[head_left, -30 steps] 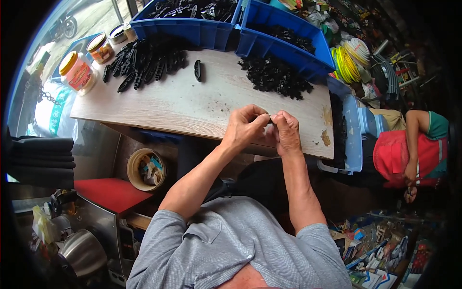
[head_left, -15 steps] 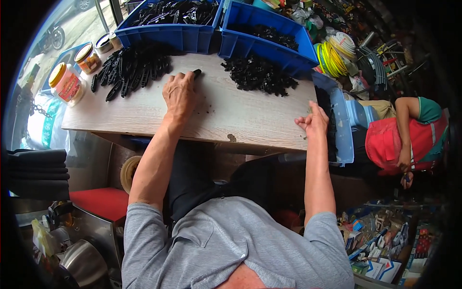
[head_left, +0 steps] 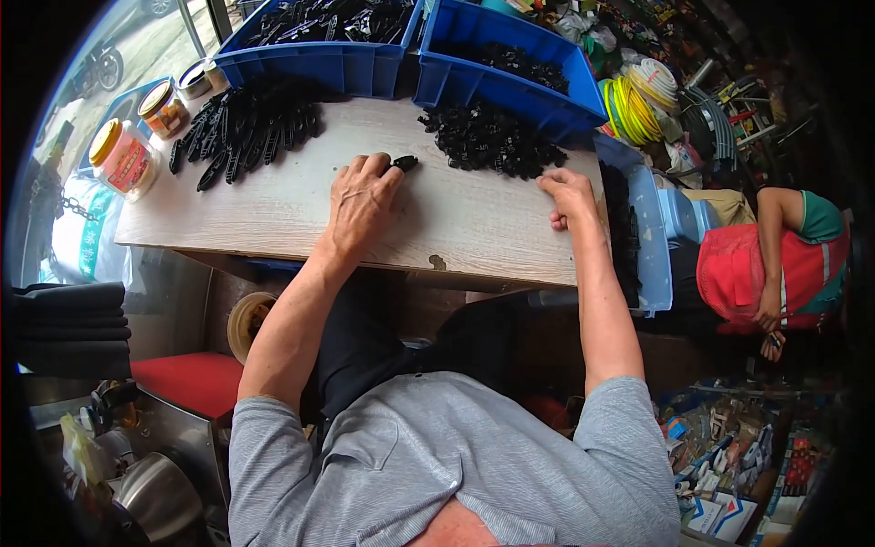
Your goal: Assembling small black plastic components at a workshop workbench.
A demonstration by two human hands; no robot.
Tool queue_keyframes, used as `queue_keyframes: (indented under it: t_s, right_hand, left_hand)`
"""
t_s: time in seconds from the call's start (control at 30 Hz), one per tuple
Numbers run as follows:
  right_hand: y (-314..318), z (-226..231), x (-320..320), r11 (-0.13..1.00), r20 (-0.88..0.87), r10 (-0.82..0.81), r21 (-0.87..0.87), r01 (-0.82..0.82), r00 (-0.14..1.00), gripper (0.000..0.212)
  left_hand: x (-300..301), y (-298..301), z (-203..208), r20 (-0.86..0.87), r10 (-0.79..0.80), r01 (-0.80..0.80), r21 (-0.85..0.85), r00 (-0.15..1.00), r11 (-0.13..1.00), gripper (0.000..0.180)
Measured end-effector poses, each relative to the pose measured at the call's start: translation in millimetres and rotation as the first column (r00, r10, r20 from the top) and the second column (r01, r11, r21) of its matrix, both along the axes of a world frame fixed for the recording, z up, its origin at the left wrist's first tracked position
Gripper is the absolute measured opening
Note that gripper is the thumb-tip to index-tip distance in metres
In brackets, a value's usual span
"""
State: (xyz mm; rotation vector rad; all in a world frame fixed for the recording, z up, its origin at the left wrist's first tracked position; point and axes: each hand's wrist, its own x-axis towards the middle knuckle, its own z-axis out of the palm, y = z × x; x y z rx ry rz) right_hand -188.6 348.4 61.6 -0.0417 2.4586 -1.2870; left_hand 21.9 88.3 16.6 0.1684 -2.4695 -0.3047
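My left hand (head_left: pixel 365 196) is closed over the middle of the table (head_left: pixel 273 205), gripping a slim black plastic piece (head_left: pixel 406 162) whose rounded end sticks out past the fingers. My right hand (head_left: pixel 571 196) is at the near right edge of a heap of small black plastic parts (head_left: pixel 492 141). Its fingers are curled, with the index fingertip touching or almost touching the heap; anything pinched there is too small to make out. To the left of my left hand lies a pile of long black plastic strips (head_left: pixel 241 132).
Two blue bins, one with long black pieces (head_left: pixel 310 68) and one with small parts (head_left: pixel 510 96), stand along the far edge. Jars (head_left: pixel 123 159) line the left end. A pale blue tub (head_left: pixel 652 246) adjoins the right end. Further right sits a person in a red vest (head_left: pixel 729 273).
My left hand has moved right and slightly nearer with the black piece, away from the strip pile. My right hand has shifted left and forward to the small parts, its fingers turned toward them.
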Motion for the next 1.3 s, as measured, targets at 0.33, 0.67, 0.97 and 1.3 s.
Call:
queue_keyframes:
  t_s: [0.33,0.67,0.97,1.3]
  right_hand:
    - [-4,1,4,0.993,-0.103,0.07,0.099,-0.06,0.992,0.022]
    - [10,-10,4,1.0,-0.076,-0.01,-0.029,0.008,0.997,0.019]
    - [3,-3,69,0.931,0.027,0.244,-0.287,-0.226,0.969,0.018]
    - [-10,-11,110,0.778,-0.025,0.343,-0.552,-0.299,0.939,0.02]
  left_hand:
    - [-2,-1,2,-0.203,0.056,-0.055,0.011,0.978,0.998,0.017]
    - [0,9,8,-0.413,0.056,-0.015,0.102,0.909,0.995,0.013]
    - [-49,110,0,-0.094,-0.173,0.152,0.921,0.98,0.359,0.037]
    - [-26,100,3,-0.265,-0.234,0.156,0.903,0.935,-0.399,0.012]
